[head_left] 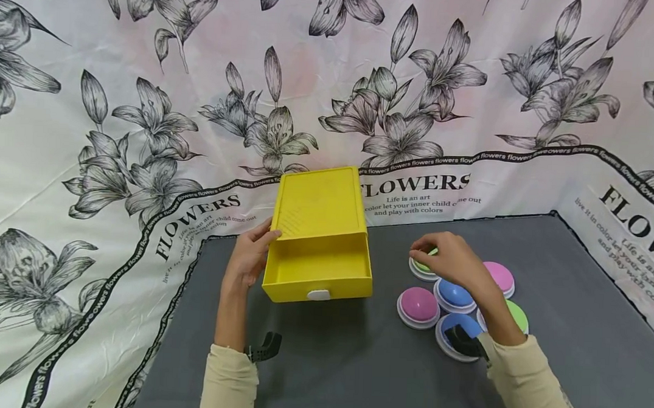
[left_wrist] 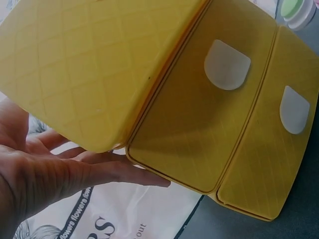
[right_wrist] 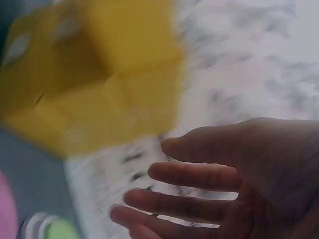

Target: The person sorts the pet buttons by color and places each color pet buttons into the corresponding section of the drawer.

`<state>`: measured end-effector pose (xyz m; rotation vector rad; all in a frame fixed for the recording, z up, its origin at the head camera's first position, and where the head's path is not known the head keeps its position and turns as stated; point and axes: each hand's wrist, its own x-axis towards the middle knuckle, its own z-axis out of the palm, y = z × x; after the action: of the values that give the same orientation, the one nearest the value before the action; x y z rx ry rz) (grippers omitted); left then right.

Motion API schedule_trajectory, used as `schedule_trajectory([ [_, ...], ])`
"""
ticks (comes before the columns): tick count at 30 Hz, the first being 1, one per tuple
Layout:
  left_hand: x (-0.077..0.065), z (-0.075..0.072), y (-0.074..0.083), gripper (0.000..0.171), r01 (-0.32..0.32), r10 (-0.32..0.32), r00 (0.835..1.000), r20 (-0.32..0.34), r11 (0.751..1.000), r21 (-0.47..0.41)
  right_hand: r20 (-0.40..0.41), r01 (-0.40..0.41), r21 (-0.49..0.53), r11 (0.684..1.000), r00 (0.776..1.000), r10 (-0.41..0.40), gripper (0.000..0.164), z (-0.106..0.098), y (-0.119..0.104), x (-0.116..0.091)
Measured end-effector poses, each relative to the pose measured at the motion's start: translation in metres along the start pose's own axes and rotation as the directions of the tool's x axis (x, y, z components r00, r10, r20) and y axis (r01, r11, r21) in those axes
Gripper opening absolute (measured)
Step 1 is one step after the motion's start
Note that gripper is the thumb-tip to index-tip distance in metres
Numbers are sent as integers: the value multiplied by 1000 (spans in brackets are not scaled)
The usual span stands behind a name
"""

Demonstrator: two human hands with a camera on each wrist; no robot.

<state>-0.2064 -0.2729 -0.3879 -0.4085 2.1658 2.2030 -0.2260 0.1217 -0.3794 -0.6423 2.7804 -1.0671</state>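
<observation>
A yellow drawer box (head_left: 318, 200) stands with its top drawer (head_left: 319, 264) pulled out and bare inside. Two lower drawer fronts with white tabs, one a tab (left_wrist: 227, 64), show closed in the left wrist view. At the box's left side is my left hand (head_left: 250, 255); its thumb lies on the top edge and straight fingers (left_wrist: 119, 172) lie along the side. My right hand (head_left: 450, 258) holds nothing. It hovers over a green-domed push button (head_left: 421, 271) on a white base, partly covering it in the head view. The right wrist view shows its fingers apart.
Near my right forearm sit more dome-topped buttons: a magenta one (head_left: 418, 305), a blue one (head_left: 454, 293), a second blue one (head_left: 459, 325), a pink one (head_left: 499, 277) and a green one (head_left: 519, 316). A flower-printed cloth (head_left: 415, 199) rises behind the grey table (head_left: 341, 375).
</observation>
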Motion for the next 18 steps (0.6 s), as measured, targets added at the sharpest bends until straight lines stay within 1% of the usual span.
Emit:
schedule_trajectory([
  [2, 0, 0, 0, 62, 3, -3, 1000, 2, 1000, 1, 36, -47, -85, 995, 998, 51, 31, 6, 16, 15],
  [4, 1, 1, 0, 62, 2, -2, 1000, 9, 1000, -1, 44, -101, -185, 978, 993, 111, 34, 14, 29, 27],
  [6, 2, 1, -1, 62, 4, -4, 1000, 12, 1000, -4, 32, -144, -268, 953, 987, 158, 35, 23, 40, 35],
  [8, 2, 1, -1, 63, 3, -3, 1000, 16, 1000, -14, 1, -186, -326, 927, 980, 197, 34, 33, 48, 41],
  [9, 2, 1, -1, 63, 2, -2, 1000, 15, 1000, -14, -6, -203, -338, 919, 977, 214, 37, 37, 53, 44],
  [12, 2, 1, -1, 63, -2, 2, 1000, 11, 1000, -23, 14, -247, -322, 914, 964, 265, 52, 47, 63, 52],
  [14, 1, 0, -1, 64, -3, 3, 1000, 10, 1000, -25, 45, -265, -309, 913, 955, 293, 68, 50, 70, 56],
  [15, 1, 0, -1, 64, -3, 3, 1000, 9, 1000, -27, 66, -271, -299, 915, 950, 304, 74, 51, 72, 57],
  [16, 0, -1, -1, 63, -3, 3, 1000, 11, 1000, -30, 80, -275, -290, 917, 947, 310, 78, 52, 74, 57],
  [18, -1, -2, -1, 63, -2, 2, 1000, 12, 1000, -31, 95, -279, -285, 917, 944, 316, 77, 55, 77, 58],
])
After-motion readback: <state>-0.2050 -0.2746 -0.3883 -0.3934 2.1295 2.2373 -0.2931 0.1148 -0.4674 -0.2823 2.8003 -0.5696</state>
